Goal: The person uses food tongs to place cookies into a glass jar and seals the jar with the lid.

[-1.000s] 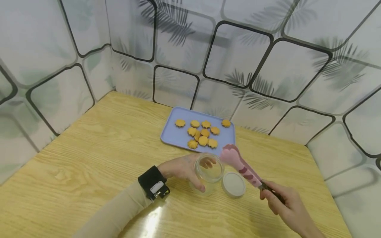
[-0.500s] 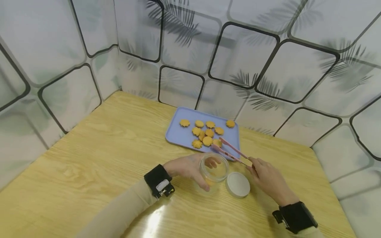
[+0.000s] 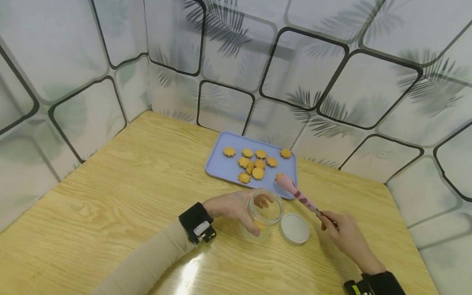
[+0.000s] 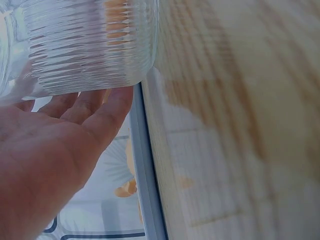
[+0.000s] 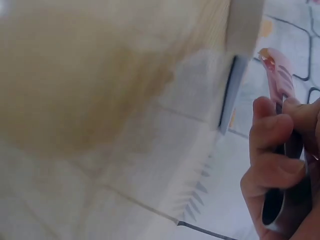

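Observation:
My left hand (image 3: pixel 234 208) wraps round a clear glass jar (image 3: pixel 273 215), thumb in front and fingers behind. The jar's mouth faces up, and an orange-yellow cookie (image 4: pixel 117 20) shows through its ribbed wall in the left wrist view. My right hand (image 3: pixel 346 234) grips the dark handle of pink tongs (image 3: pixel 303 199). Their tips are pressed together on a cookie (image 3: pixel 278 176), which peeks out past the pink ends over the tray's near right corner. In the right wrist view, fingers and thumb curl round the handle.
Behind the jar lies a blue tray (image 3: pixel 217 166) with several flower-shaped cookies (image 3: pixel 258 173). A white round lid (image 3: pixel 294 228) rests on the wooden table (image 3: pixel 147 172), just right of the jar. A patterned curtain (image 3: pixel 228 106) stands close behind the tray.
The tongs went down to the tray, opened around the near right cookie, then came together and drew back with it. My left hand keeps its hold on the jar.

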The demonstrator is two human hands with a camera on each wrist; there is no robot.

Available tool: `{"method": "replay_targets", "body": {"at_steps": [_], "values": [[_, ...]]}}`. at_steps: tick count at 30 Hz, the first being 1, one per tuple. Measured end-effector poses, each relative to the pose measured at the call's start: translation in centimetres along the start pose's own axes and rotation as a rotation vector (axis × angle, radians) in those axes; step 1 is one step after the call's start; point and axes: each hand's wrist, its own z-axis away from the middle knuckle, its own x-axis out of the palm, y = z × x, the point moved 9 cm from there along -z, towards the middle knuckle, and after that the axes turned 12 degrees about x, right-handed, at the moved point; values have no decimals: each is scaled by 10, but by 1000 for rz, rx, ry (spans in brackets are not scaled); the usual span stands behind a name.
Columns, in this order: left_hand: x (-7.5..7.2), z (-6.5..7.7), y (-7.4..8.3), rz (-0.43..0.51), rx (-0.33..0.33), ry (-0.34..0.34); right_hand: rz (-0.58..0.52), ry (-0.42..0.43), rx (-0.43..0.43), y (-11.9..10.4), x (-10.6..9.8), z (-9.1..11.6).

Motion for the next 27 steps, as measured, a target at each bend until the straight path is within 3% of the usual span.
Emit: {"method": "replay_targets", "body": {"at_steps": [7, 12, 15, 19, 23, 27], "values": [[-1, 0, 2, -16, 9, -6, -315, -58, -6, -14, -22, 38], [-2, 0, 4, -14, 11, 4, -458, -58, -201, -36, -40, 57], [-4, 1, 1, -34, -17, 20, -449, -67, -322, -49, -42, 67], [-5, 1, -1, -51, -35, 27, -335, -33, -387, -60, -43, 74], [-2, -1, 1, -31, -4, 11, -258, 17, -380, -62, -47, 73], [-1, 0, 1, -19, 0, 8, -149, 88, -309, -60, -46, 56]]}}
